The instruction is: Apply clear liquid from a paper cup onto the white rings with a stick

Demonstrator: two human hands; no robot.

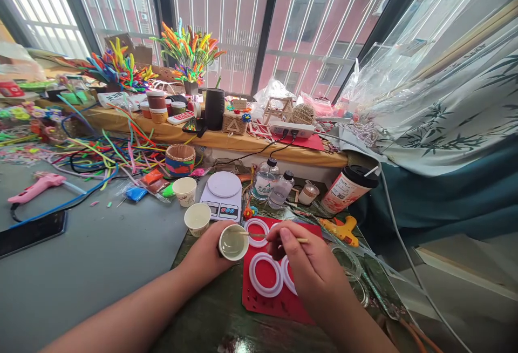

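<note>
My left hand (209, 246) is wrapped around a paper cup (233, 244), tilted so that the clear liquid inside shows. Between the fingers of my right hand (295, 248) is a thin wooden stick (301, 240), and its far end reaches into the cup. Below my right hand lies a red sheet (259, 305) bearing several white ring-shaped molds (266, 290); my hand hides part of them. Two more paper cups (198, 218) stand just beyond my left hand, beside a white kitchen scale (222, 202).
Two clear bottles (265, 181) and a small jar (308, 193) stand behind the red sheet. To the right are a yellow glue gun (343, 230) and a large drink cup (348, 188). A pink glue gun (40, 187), a phone (34, 232) and tangled pipe cleaners (117, 153) lie left.
</note>
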